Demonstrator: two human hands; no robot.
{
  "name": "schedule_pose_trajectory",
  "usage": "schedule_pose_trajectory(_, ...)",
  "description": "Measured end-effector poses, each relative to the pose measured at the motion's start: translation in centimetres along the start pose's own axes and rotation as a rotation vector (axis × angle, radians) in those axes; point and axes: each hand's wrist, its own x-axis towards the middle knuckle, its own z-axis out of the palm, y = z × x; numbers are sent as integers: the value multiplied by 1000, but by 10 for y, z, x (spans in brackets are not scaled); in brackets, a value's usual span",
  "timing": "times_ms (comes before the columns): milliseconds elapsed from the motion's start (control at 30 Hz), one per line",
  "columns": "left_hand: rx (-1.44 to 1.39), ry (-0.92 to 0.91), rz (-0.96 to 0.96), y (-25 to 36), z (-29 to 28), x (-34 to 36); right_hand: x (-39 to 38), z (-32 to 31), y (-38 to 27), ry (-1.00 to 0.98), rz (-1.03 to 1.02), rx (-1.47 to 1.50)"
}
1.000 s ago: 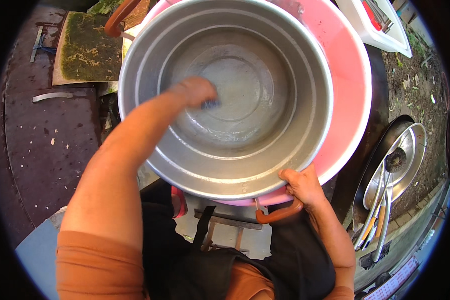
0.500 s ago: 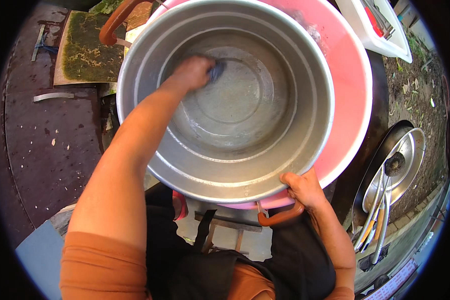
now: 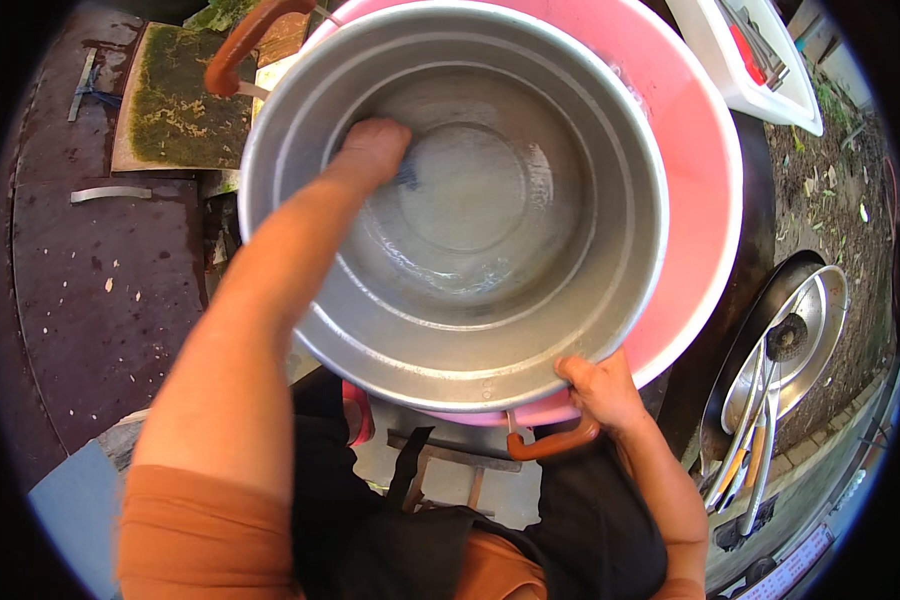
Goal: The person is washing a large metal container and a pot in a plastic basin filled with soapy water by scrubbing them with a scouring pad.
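A large round aluminium pot (image 3: 480, 355) is tilted toward me, its inside wet and shiny at the bottom. Deep in it, at the left of the base, my left hand (image 3: 374, 148) is closed round a small dark grey-blue scrubbing pad (image 3: 407, 177), mostly hidden under the fingers. My right hand (image 3: 603, 390) grips the pot's near-right rim, thumb on the inner side, beside the brown near handle (image 3: 553, 438). A second brown handle (image 3: 245, 48) stands at the far left. Beneath the pot is a wide pink tub (image 3: 700, 190).
At the far right sits a white bin (image 3: 760, 95) with utensils. Right of the tub lie a dark wok (image 3: 727, 385) and a metal colander (image 3: 823, 300) with long-handled tools. Dark panels (image 3: 110, 290) and a mossy board (image 3: 185, 95) are on the left.
My left hand and the scrubbing pad have shifted slightly left along the pot's base. My right hand stays on the rim while the pot has tipped or shifted very slightly.
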Motion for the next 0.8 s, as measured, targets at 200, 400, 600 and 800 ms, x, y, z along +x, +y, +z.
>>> schedule_pose_trajectory(200,-596,453,-494,49,8,47,-3,-4,3,39,27,25)
schedule_pose_trajectory(400,-625,520,-23,165,7,65,-4,-5,7,30,22,22)
schedule_pose_trajectory(600,-398,-193,661,150,93,-54,-5,-1,2,57,90,-14)
schedule_pose_trajectory(800,499,-361,365,12,38,-36,-2,-4,6,-9,4,34)
